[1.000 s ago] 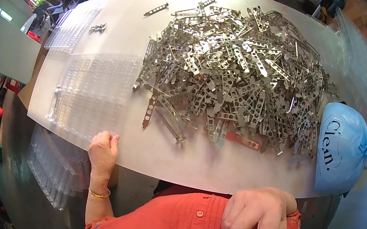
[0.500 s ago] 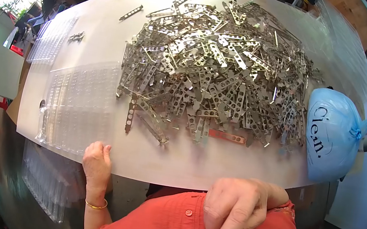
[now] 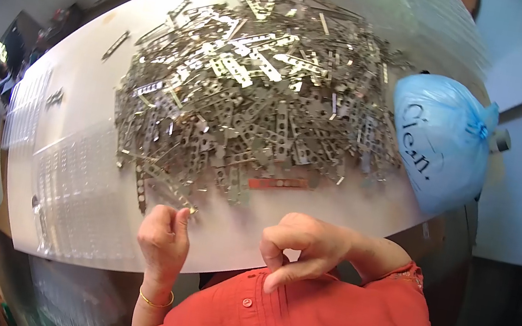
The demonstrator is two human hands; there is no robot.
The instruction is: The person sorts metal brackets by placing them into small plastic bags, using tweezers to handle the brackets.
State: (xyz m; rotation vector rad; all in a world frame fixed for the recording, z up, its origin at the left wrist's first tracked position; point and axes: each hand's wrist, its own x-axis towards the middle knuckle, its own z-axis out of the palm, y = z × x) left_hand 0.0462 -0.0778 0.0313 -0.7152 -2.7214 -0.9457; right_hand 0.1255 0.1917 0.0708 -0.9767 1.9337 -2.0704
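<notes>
My left hand (image 3: 164,238) is closed in a loose fist with the thumb raised, just below the end of a metal strip at the pile's lower left; nothing shows in its fingers. My right hand (image 3: 303,250) hovers over the table's front edge, fingers curled, with a gap between thumb and index finger and nothing between them. A large heap of perforated metal strips (image 3: 249,112) covers the middle of the white table (image 3: 225,247). One reddish strip (image 3: 278,183) lies at the heap's front edge.
Clear plastic trays (image 3: 86,184) lie at the left of the table, with more trays (image 3: 80,299) below its edge. A tied blue bag (image 3: 442,143) stands at the right. Clear plastic sheets (image 3: 432,25) lie at the back right, and one separate strip (image 3: 115,45) is at the back left.
The view has shifted and turned. My left hand has moved off the tray edge towards the heap's front. My right hand has risen from the chest, its thumb and index finger now apart.
</notes>
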